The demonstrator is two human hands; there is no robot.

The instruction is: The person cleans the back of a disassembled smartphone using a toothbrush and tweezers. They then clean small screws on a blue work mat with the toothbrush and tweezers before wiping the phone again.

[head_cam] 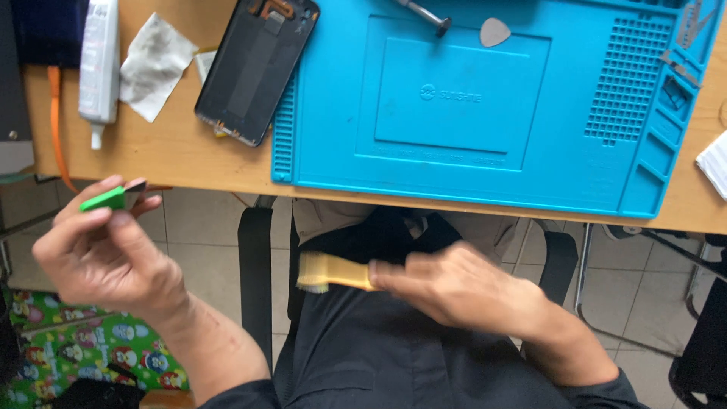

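Wooden desk, blue mat at its near edge. Your left hand pinches a green part; your right hand grips a yellow brush. Brushing step; next, bring bristles to the part.

Left hand raised, pinching; right hand clenched, blurred.

A light wooden desk spans the top, above a floor of pale square tiles — daylight falls evenly. A black chair armrest stands below the desk edge; a colourful patterned mat lies at lower left.
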